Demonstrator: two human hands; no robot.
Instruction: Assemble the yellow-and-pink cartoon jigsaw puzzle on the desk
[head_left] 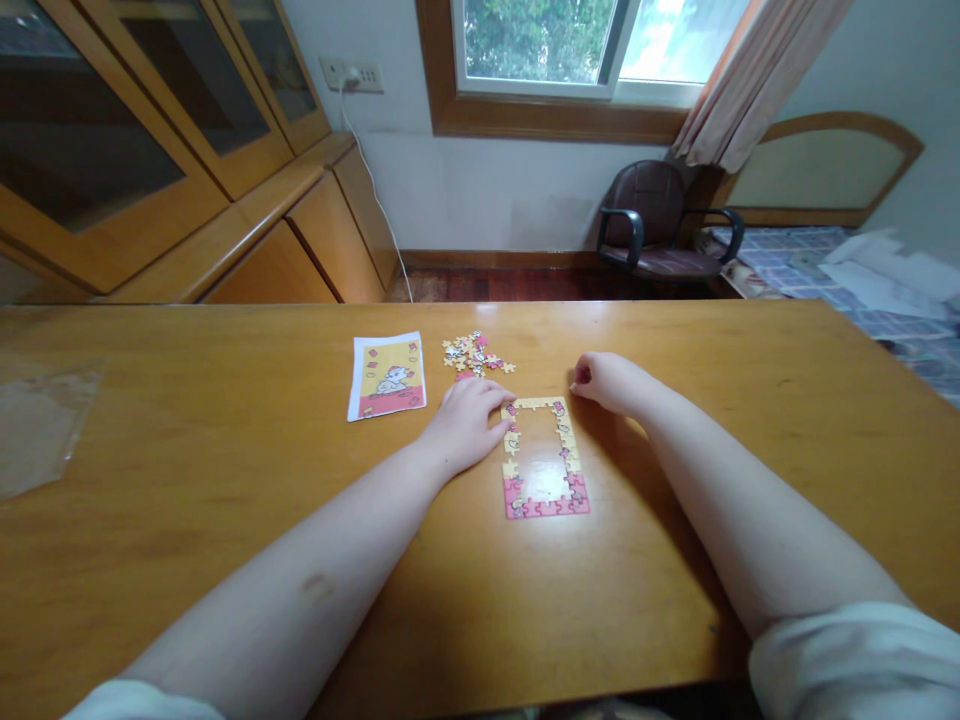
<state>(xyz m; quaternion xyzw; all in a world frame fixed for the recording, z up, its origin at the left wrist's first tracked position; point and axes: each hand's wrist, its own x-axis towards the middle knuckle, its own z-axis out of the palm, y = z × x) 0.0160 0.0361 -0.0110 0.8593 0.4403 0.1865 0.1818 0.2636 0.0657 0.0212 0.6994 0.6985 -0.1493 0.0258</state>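
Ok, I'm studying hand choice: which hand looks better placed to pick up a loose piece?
Probably the left hand: it lies just on the near side of the loose pieces. The right hand sits farther from them, past the right side of the puzzle frame.

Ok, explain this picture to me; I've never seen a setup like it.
There's no machine: just a person's left hand and right hand, both bare. The single picture comes from a camera worn on the head, looking forward and down.

On the table lies a hollow puzzle border, with loose pieces beyond the left hand, a picture card left of them and clear plastic at far left.

The left hand rests at the border's left side. The right is curled near its upper right corner; I can't tell whether it holds anything.
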